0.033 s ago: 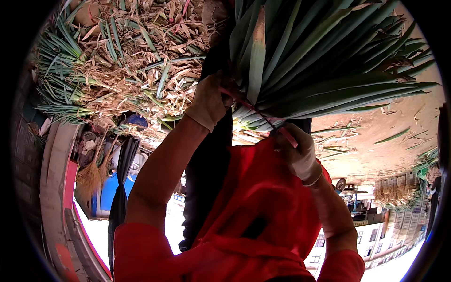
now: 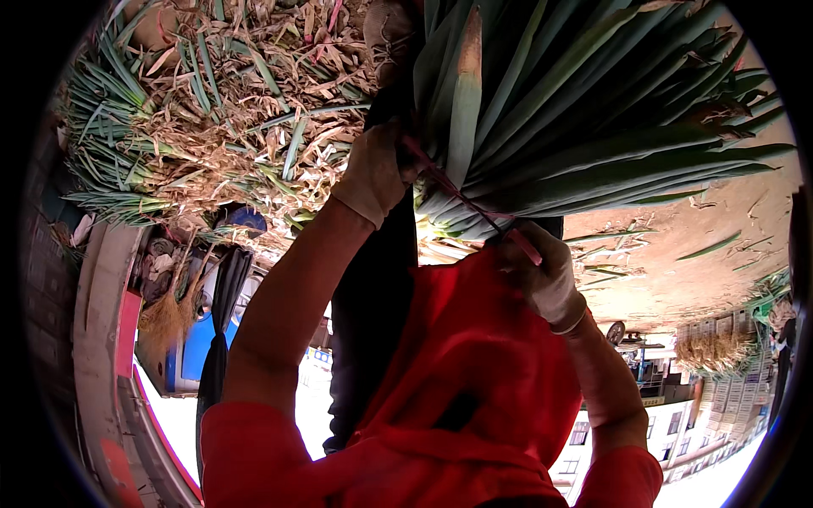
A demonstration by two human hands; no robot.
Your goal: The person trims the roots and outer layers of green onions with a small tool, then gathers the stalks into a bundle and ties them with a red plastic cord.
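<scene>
A big bundle of green onions [image 2: 584, 161] with broad dark-green leaves lies in front of me, its leaves fanning to the upper right. Across its lower part runs a thin reddish tie band [image 2: 461, 198], stretched between my hands. My left hand [image 2: 373, 173], in a pale glove, is closed on the band's upper end at the left of the bundle. Closed on the other end, my gloved right hand [image 2: 546, 275] is just below the bundle, and a short red tail sticks out of it. The fingertips of both hands are partly hidden.
Dry husks and leaf scraps [image 2: 254, 93] cover the ground at the upper left. More green onions [image 2: 110, 127] lie at the far left. A straw broom [image 2: 169, 313] is at the left. Loose leaves [image 2: 710, 245] lie on the floor at the right.
Both hands have shifted very slightly, the left a little upward and the right a little to the right. The band stays held between them.
</scene>
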